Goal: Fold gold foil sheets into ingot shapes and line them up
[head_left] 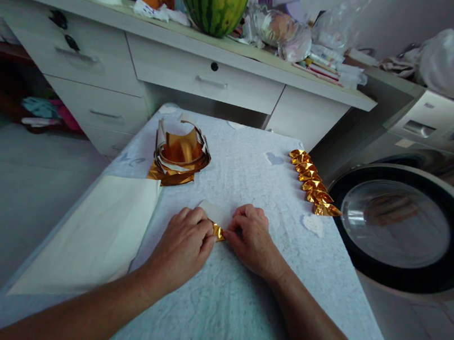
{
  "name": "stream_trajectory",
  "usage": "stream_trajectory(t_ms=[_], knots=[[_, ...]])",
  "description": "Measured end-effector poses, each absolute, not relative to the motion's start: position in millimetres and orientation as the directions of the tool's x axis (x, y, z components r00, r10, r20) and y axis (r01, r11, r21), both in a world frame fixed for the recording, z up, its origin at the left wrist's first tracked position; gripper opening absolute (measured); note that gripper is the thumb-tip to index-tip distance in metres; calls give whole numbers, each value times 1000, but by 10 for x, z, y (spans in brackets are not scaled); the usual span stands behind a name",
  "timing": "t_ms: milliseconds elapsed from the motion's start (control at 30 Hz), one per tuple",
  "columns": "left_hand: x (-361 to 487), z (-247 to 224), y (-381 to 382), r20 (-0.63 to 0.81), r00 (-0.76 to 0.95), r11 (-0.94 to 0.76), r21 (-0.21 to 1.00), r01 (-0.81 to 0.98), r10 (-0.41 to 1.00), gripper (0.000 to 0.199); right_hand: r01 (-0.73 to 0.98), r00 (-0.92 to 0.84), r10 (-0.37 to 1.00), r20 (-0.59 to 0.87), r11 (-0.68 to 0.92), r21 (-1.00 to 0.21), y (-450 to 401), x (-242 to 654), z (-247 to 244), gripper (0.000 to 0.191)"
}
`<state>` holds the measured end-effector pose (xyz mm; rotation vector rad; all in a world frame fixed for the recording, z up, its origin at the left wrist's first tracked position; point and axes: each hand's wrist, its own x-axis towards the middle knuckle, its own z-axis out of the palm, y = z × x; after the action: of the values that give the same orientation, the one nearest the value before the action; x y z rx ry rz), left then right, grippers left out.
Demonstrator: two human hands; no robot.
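A small piece of gold foil paper [218, 232] lies between my two hands at the middle of the cloth, its pale backing [214, 211] showing behind it. My left hand [188, 241] is closed on its left side, fingers curled over and hiding much of it. My right hand [251, 237] pinches its right end. Beyond my left hand sits a curled stack of gold foil sheets [182, 152]. Far to the right, several folded gold foil pieces [311, 184] form a slanting row.
A cream paper sheet [89, 235] lies at the left on the cloth-covered table [233, 301]. Behind stands a white desk [173, 74] with a cut watermelon [212, 0] and plastic bags on top. An open washing machine door [401, 227] reaches near the table's right edge.
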<state>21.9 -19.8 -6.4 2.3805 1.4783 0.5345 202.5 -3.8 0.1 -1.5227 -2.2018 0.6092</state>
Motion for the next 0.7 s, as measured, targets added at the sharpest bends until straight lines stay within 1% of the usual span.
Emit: stream_trajectory(t_ms=[100,167,300,400,567,700], knots=[[216,-66,-199,162,401,-430,435,791,902,12,772,-331,941,74,315,-553,-41,2023,3,11],[205,-72,-195,165,399,-427,467,774,902,8,772,-332,940,81,320,-550,-43,2024,-2,10],[176,-95,-180,148,423,-430,548,717,894,19,782,-329,941,77,317,-536,-46,2023,-10,9],[165,-113,-174,133,426,-421,567,708,895,25,795,-332,941,70,319,-516,-49,2022,-11,9],[174,-124,-170,127,404,-400,571,717,906,23,816,-312,947,80,310,-487,-65,2027,-15,9],[174,-119,-160,132,406,-400,594,698,904,23,843,-293,950,103,308,-442,-84,2032,-19,12]])
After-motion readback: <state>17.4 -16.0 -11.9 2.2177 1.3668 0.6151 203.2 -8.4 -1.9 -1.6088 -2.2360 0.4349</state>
